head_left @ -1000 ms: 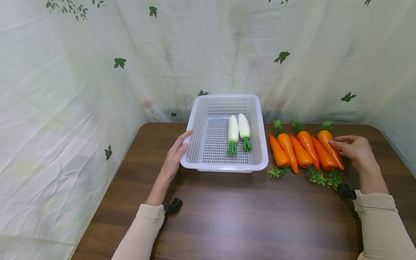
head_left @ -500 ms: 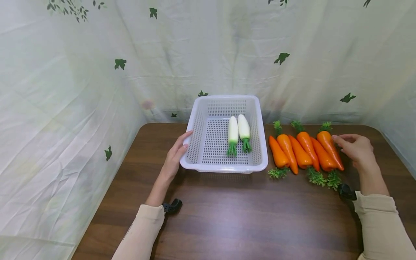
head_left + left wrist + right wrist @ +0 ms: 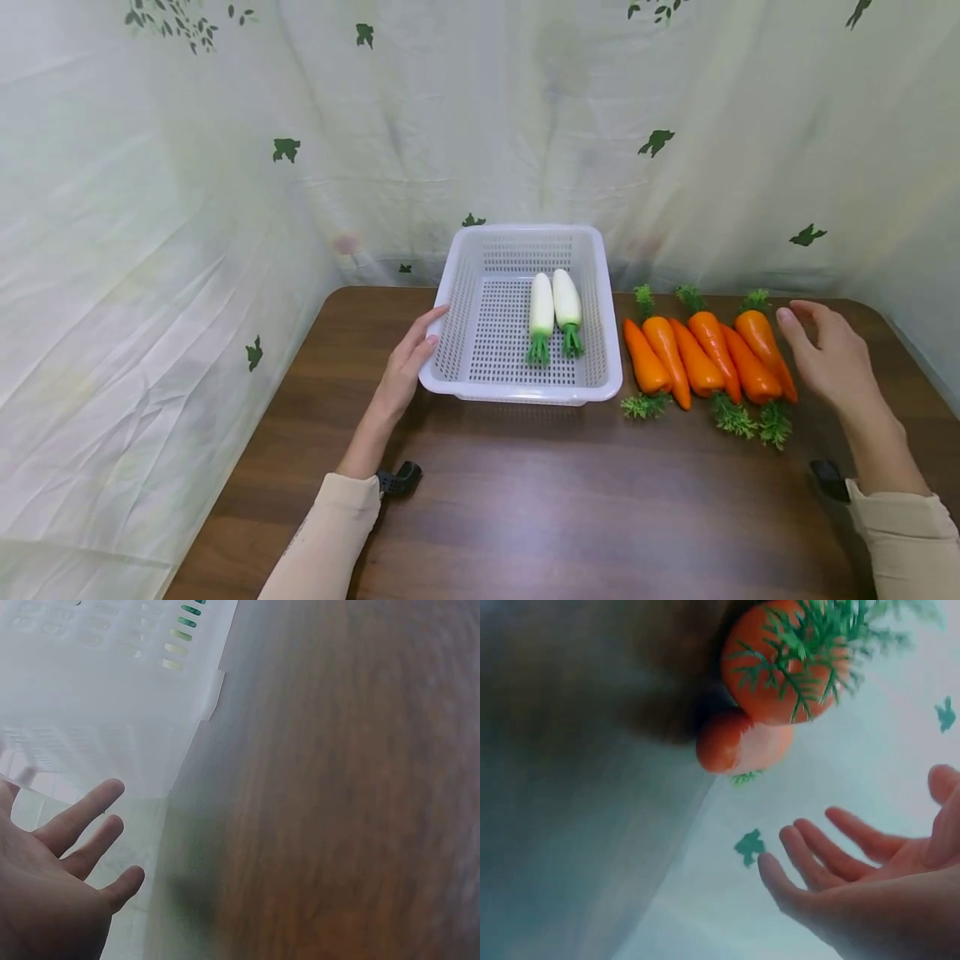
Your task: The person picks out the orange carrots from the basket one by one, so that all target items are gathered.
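A white plastic basket (image 3: pixel 521 392) stands on the table with two white radishes (image 3: pixel 542 304) with green tops lying in it. My left hand (image 3: pixel 403 371) rests at its left rim, thumb and forefinger on the edge. In the left wrist view, the other fingers (image 3: pixel 86 814) extend loosely beside the basket wall. To the right of the basket lies a row of several orange carrots (image 3: pixel 708 354), their leafy tops alternating between far and near ends. Just off the rightmost carrot (image 3: pixel 761 337), my right hand (image 3: pixel 832 354) hovers with relaxed, spread fingers and holds nothing.
The brown wooden table (image 3: pixel 585 500) extends in front of the basket and carrots. A pale curtain (image 3: pixel 525 125) with green leaf prints hangs right behind the table's far edge and along the left side.
My right hand has let go of the rightmost carrot and drawn back to the right, its fingers spreading. The left hand stays at the basket rim. The view has shifted slightly.
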Demonstrator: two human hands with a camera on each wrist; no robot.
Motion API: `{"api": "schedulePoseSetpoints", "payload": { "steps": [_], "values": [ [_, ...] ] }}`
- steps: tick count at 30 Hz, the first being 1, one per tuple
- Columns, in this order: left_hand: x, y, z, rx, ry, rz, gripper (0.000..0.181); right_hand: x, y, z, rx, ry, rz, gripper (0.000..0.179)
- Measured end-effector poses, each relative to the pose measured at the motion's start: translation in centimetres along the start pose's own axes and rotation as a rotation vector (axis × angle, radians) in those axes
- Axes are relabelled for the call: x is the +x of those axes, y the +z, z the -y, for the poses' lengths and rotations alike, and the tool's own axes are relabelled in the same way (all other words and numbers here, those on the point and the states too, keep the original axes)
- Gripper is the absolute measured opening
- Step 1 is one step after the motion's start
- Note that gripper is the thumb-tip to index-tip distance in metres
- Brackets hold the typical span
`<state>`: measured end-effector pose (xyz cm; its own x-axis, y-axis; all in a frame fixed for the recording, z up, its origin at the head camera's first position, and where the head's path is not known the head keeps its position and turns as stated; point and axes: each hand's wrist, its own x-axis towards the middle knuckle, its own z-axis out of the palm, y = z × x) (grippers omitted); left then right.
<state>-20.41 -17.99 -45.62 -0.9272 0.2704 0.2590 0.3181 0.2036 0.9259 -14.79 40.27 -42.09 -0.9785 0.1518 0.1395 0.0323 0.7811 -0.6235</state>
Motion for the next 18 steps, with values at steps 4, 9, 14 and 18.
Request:
{"api": "schedulePoseSetpoints", "payload": {
  "steps": [4, 9, 14, 18],
  "values": [
    [0.2, 0.0, 0.1, 0.015, 0.009, 0.002, 0.048, -0.9, 0.7, 0.4, -0.032, -0.117, 0.020, 0.067],
    [0.1, -0.2, 0.3, 0.029, 0.010, -0.011, 0.047, -1.6, 1.7, 1.3, -0.056, -0.207, 0.007, 0.068],
    [-0.1, -0.1, 0.5, 0.030, -0.004, -0.008, 0.047, -2.0, 2.2, 1.8, -0.106, -0.244, 0.038, 0.073],
    [0.0, -0.3, 0.2, 0.060, -0.013, 0.036, 0.049, -2.9, 2.2, 1.9, -0.151, -0.271, 0.063, 0.073]
  ]
}}
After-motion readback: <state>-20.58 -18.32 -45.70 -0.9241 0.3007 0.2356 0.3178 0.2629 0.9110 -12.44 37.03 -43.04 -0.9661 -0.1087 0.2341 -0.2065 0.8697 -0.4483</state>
